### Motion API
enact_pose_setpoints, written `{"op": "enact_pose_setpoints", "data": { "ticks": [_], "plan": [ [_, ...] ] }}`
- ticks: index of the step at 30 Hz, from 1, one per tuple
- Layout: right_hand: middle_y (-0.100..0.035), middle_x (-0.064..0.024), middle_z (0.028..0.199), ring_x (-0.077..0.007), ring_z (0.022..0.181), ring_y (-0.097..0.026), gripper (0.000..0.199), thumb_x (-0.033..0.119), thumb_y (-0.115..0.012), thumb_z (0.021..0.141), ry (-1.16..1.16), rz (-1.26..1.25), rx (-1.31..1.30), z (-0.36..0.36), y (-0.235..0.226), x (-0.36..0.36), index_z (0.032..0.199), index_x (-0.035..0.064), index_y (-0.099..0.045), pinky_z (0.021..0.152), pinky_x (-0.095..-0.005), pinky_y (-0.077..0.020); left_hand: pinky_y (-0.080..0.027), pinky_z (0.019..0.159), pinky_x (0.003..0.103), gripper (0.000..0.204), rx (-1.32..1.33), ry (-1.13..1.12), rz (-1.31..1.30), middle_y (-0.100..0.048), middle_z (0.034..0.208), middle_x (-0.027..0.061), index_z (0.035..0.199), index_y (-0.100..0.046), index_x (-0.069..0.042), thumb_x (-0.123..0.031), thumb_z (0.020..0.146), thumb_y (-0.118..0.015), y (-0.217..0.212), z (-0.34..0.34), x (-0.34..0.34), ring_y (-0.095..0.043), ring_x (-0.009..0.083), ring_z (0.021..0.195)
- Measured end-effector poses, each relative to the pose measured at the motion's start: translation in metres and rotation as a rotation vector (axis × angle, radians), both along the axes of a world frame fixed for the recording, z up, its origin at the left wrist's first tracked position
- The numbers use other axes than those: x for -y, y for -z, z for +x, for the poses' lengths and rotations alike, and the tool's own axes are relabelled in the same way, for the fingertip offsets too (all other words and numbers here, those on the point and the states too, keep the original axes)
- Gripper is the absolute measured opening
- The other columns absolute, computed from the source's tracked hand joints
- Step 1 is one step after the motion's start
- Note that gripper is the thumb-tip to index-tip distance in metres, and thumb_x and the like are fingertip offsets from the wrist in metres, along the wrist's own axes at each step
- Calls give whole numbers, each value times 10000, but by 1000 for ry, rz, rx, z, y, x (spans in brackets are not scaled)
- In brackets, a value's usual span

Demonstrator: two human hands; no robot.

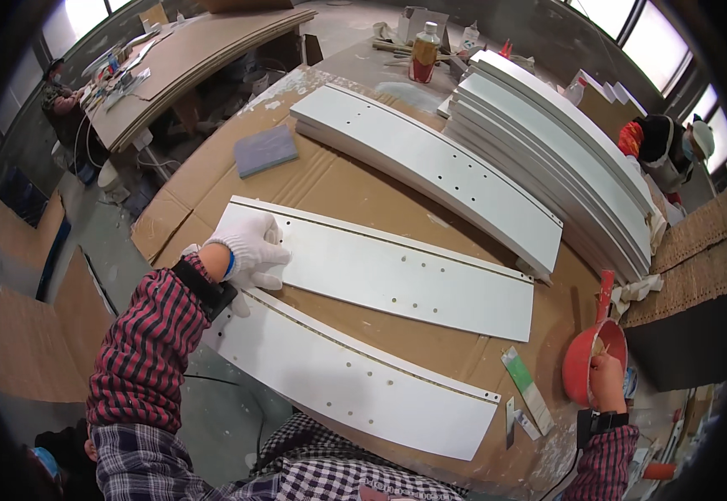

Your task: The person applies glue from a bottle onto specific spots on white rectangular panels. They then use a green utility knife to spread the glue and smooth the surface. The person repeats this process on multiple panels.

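My left hand [250,246], in a white glove, lies flat on the left end of a white drilled panel [397,271] on the cardboard-covered bench [338,179]. A second white drilled panel [347,380] lies nearer to me, just below that hand. My bare right hand [607,380] is at the right edge, fingers inside a red bowl [585,359] with a red handle; what it pinches is too small to make out.
A stack of white panels [547,159] fills the back right, with a thicker panel [430,163] beside it. A grey sanding block [265,150] lies at the back left. A bottle [423,52] stands far back. Two other people are at the left and right edges.
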State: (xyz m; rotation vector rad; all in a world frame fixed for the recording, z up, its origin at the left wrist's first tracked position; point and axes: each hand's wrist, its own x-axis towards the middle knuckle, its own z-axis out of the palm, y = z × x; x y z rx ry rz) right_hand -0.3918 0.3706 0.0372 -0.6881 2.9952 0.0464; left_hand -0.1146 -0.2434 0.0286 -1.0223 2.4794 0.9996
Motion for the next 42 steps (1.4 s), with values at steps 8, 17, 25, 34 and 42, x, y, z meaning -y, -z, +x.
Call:
{"op": "enact_pose_setpoints", "data": {
  "ticks": [8, 17, 25, 34, 42],
  "plan": [
    [-626, -133, 745, -238, 672, -619, 51, -1, -691, 811, -68, -353, -61, 15, -41, 22, 855, -26, -696, 636, -321, -475, -534, 771, 409, 459, 39, -25, 42, -662, 963, 180, 1069, -616, 31, -287, 759, -728, -6, 1, -3, -657, 308, 885],
    [-675, -104, 798, -246, 713, -655, 53, 63, -717, 831, -513, -554, 237, 103, -30, 255, 877, 40, -728, 644, -333, -516, -527, 785, 390, 442, 33, -11, 3, -652, 945, 155, 1080, -614, 13, -293, 775, -706, -4, 1, -1, -651, 299, 886],
    [-685, -69, 810, -262, 720, -659, 57, 123, -717, 841, -700, -545, 248, 120, 23, 325, 874, 85, -744, 646, -350, -537, -524, 818, 398, 428, 79, -26, 38, -675, 1013, 178, 1096, -622, -19, -294, 774, -682, -16, -1, -6, -664, 315, 942],
    [-695, -68, 866, -273, 749, -666, 74, 106, -691, 859, -691, -508, 248, 123, 28, 329, 913, 85, -737, 659, -357, -542, -512, 871, 398, 439, 84, 9, -3, -674, 1054, 176, 1108, -628, -34, -315, 773, -665, -13, 1, -3, -651, 328, 993],
    [-693, -62, 863, -267, 768, -669, 83, 101, -689, 855, -707, -482, 213, 124, 28, 330, 922, 93, -738, 667, -356, -546, -510, 863, 396, 428, 82, 2, -5, -677, 1023, 170, 1093, -631, -40, -313, 765, -659, -11, 2, -1, -656, 322, 970]
  ]
}}
